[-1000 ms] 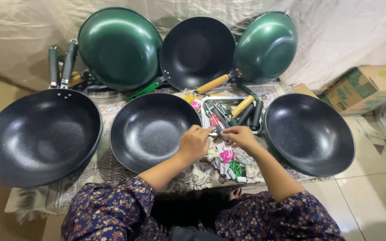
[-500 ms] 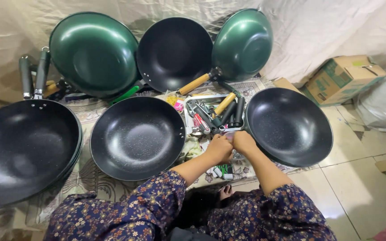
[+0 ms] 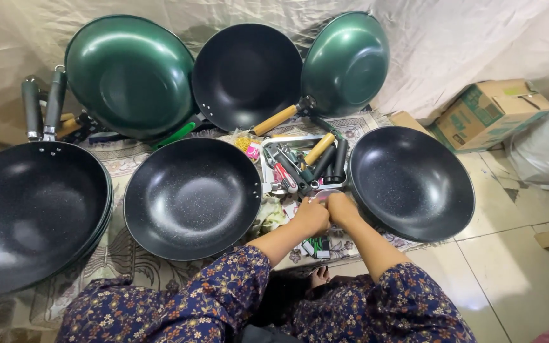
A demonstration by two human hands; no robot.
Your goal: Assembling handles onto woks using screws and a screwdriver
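Observation:
My left hand point(image 3: 311, 217) and my right hand point(image 3: 342, 209) meet fingertip to fingertip between the middle black wok point(image 3: 192, 198) and the right black wok point(image 3: 412, 182). Both pinch a small round pinkish object point(image 3: 325, 193); what it is I cannot make out. Just beyond the fingers lies a metal tray point(image 3: 278, 143) holding loose black and wooden pan handles point(image 3: 325, 155) and small tools. Small coloured packets point(image 3: 316, 246) lie on the patterned mat under my wrists. My sleeves are dark blue with flowers.
A stack of large black woks point(image 3: 33, 216) sits at the left. Two green woks point(image 3: 128, 76) point(image 3: 347, 63) and a black wok point(image 3: 246, 73) lean against the sheet-covered back wall. A cardboard box point(image 3: 487, 111) stands on the tiled floor at right.
My two hands have drawn closer together until they touch over the small object. The camera view has shifted, so the woks sit differently in frame.

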